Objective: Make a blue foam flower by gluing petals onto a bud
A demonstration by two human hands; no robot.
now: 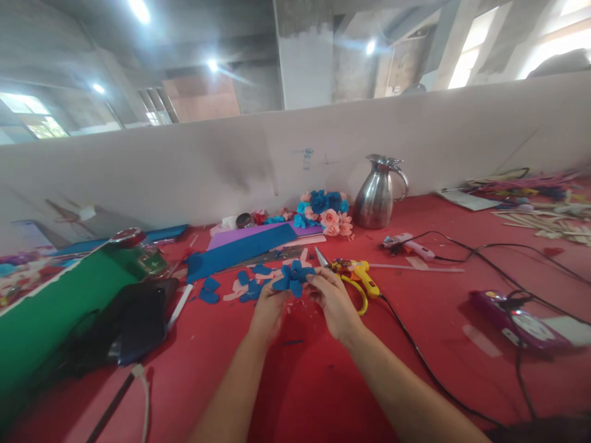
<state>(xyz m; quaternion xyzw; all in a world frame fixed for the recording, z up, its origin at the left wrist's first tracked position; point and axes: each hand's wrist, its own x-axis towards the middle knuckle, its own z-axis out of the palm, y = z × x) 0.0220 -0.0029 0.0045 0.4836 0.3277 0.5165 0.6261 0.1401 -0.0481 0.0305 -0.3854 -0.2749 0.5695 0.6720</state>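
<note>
Both my hands hold a small blue felt flower (293, 277) above the red table (314, 381). My left hand (268, 306) pinches its left petals, fingers closed. My right hand (331, 300) pinches its right side, fingers closed too. Loose blue and pink felt petals (249, 289) lie just left of the flower. Yellow-handled scissors (347, 280) and a yellow glue gun (362, 274) rest right beside my right hand.
A steel jug (378, 192) and a bunch of finished blue and pink flowers (325, 212) stand by the white wall. Blue and purple felt sheets (244, 246), a black bag (133, 323), a green board (50, 320), a white glue gun (409, 244), cables (466, 258) and a purple power strip (512, 320) surround me.
</note>
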